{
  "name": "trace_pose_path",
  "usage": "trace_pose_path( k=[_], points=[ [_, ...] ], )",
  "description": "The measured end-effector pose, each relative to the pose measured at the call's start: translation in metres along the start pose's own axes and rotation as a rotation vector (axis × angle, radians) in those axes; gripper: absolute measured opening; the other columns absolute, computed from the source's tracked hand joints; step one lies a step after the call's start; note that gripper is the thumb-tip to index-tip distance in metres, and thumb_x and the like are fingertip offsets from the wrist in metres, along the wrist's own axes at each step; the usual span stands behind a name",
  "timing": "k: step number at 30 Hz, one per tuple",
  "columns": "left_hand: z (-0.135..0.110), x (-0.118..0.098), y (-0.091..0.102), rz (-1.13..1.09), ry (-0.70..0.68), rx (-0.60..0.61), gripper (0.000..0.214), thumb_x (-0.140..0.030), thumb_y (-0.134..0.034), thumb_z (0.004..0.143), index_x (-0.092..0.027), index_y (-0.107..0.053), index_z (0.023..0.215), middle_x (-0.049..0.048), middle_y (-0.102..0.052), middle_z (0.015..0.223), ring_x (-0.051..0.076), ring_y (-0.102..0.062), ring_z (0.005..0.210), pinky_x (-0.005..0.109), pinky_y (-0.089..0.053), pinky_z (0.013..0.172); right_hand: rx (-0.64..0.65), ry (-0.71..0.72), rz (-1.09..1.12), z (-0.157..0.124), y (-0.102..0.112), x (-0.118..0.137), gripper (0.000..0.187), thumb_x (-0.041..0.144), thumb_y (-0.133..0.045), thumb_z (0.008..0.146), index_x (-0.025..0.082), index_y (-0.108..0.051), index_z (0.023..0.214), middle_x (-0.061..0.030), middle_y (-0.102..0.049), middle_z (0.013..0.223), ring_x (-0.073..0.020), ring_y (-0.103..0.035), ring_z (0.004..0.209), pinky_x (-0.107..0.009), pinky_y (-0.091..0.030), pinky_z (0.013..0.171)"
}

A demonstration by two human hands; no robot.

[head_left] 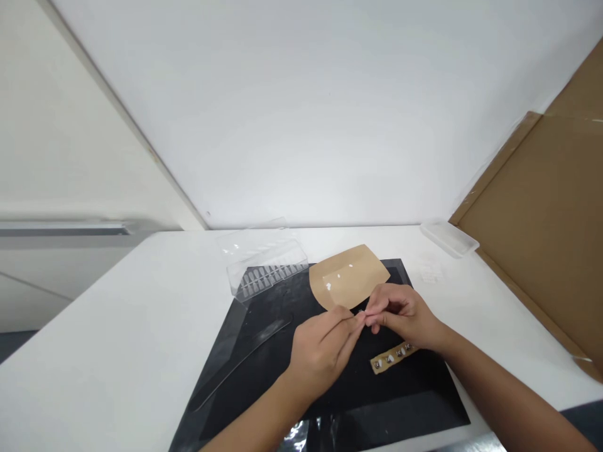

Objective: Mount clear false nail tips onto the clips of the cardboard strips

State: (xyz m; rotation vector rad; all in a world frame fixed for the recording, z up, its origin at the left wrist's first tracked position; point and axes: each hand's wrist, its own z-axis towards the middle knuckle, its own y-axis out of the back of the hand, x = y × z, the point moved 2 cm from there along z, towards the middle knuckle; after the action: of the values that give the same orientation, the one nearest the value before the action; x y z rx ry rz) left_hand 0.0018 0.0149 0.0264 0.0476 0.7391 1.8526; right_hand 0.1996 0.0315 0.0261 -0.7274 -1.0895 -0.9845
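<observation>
My left hand (325,342) and my right hand (400,314) meet fingertip to fingertip over the black mat (339,402). Both are closed in a pinch, and whatever sits between the fingers is too small to name. Just beyond them lies a brown paper sheet (353,270) with a few white blobs on it. Below my right hand is a tan cardboard strip (384,365) carrying several small round metal pieces with white bits, its far end hidden by the hand.
At the back left, a clear plastic box (268,267) holds rows of clear nail tips. A thin dark stick (242,363) lies on the mat's left side. A translucent tray (450,238) stands at the back right, beside a cardboard panel (546,232). A white wall (330,125) rises behind.
</observation>
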Motion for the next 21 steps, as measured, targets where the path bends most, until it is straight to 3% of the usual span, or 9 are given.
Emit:
trace_pose_path(
  k=[3, 7, 9, 12, 14, 16, 18, 21],
  points=[
    [-0.001, 0.001, -0.002, 0.013, 0.059, -0.010, 0.011, -0.011, -0.065, 0.101, -0.018, -0.073, 0.105, 0.0041, -0.075, 0.089, 0.014, -0.073, 0.077, 0.023, -0.059, 0.071, -0.067, 0.073, -0.076, 0.002, 0.010, 0.003, 0.016, 0.029, -0.079, 0.094, 0.021, -0.068, 0.087, -0.0004, -0.068, 0.090, -0.0136, -0.073, 0.069, -0.030, -0.062, 0.067],
    [0.001, 0.011, 0.002, 0.218, 0.172, 0.004, 0.011, -0.015, -0.062, 0.103, -0.018, -0.072, 0.106, 0.0058, -0.076, 0.099, 0.018, -0.075, 0.091, 0.027, -0.058, 0.087, -0.318, 0.161, -0.218, 0.007, 0.035, 0.005, 0.020, 0.035, -0.074, 0.099, 0.021, -0.063, 0.089, -0.0027, -0.069, 0.095, -0.0164, -0.075, 0.080, -0.029, -0.057, 0.067],
    [0.004, 0.020, 0.006, 0.310, 0.210, -0.017, 0.012, -0.016, -0.061, 0.103, -0.017, -0.072, 0.106, 0.0068, -0.077, 0.102, 0.019, -0.074, 0.096, 0.029, -0.056, 0.092, -0.378, 0.123, -0.274, 0.008, 0.047, 0.004, 0.023, 0.039, -0.073, 0.099, 0.021, -0.062, 0.089, -0.0051, -0.073, 0.094, -0.0168, -0.073, 0.077, -0.026, -0.051, 0.057],
    [0.009, 0.033, 0.018, 0.435, 0.264, -0.021, 0.015, -0.022, -0.058, 0.104, -0.018, -0.073, 0.108, 0.0075, -0.078, 0.110, 0.021, -0.074, 0.102, 0.030, -0.054, 0.095, -0.390, 0.043, -0.361, 0.008, 0.060, 0.001, 0.027, 0.045, -0.072, 0.099, 0.020, -0.064, 0.093, -0.0070, -0.077, 0.091, -0.0165, -0.071, 0.071, -0.026, -0.048, 0.055],
    [0.010, 0.040, 0.031, 0.535, 0.366, 0.055, 0.023, -0.029, -0.053, 0.106, -0.018, -0.073, 0.109, 0.0081, -0.078, 0.112, 0.024, -0.074, 0.105, 0.032, -0.055, 0.092, -0.383, -0.001, -0.429, 0.008, 0.065, -0.002, 0.030, 0.049, -0.071, 0.099, 0.020, -0.066, 0.095, -0.0067, -0.077, 0.086, -0.0176, -0.071, 0.070, -0.026, -0.047, 0.055],
    [0.003, 0.047, 0.046, 0.604, 0.520, 0.236, 0.032, -0.036, -0.048, 0.106, -0.018, -0.073, 0.114, 0.0095, -0.077, 0.115, 0.028, -0.073, 0.107, 0.036, -0.056, 0.089, -0.411, -0.036, -0.497, 0.009, 0.070, -0.006, 0.033, 0.053, -0.070, 0.097, 0.020, -0.066, 0.094, -0.0054, -0.076, 0.078, -0.0191, -0.072, 0.070, -0.027, -0.048, 0.056],
    [-0.013, 0.051, 0.063, 0.631, 0.646, 0.375, 0.040, -0.043, -0.044, 0.105, -0.017, -0.073, 0.117, 0.0110, -0.076, 0.119, 0.029, -0.072, 0.108, 0.038, -0.057, 0.090, -0.462, -0.054, -0.548, 0.009, 0.075, -0.008, 0.035, 0.055, -0.072, 0.095, 0.021, -0.066, 0.092, -0.0045, -0.075, 0.075, -0.0204, -0.073, 0.071, -0.028, -0.050, 0.058],
    [-0.044, 0.055, 0.084, 0.779, 0.719, 0.456, 0.057, -0.053, -0.040, 0.101, -0.012, -0.071, 0.127, 0.0166, -0.073, 0.116, 0.035, -0.068, 0.108, 0.046, -0.055, 0.095, -0.539, -0.052, -0.590, 0.010, 0.078, -0.007, 0.032, 0.052, -0.072, 0.095, 0.021, -0.067, 0.091, -0.0034, -0.074, 0.072, -0.0211, -0.073, 0.070, -0.029, -0.050, 0.059]
  ],
)
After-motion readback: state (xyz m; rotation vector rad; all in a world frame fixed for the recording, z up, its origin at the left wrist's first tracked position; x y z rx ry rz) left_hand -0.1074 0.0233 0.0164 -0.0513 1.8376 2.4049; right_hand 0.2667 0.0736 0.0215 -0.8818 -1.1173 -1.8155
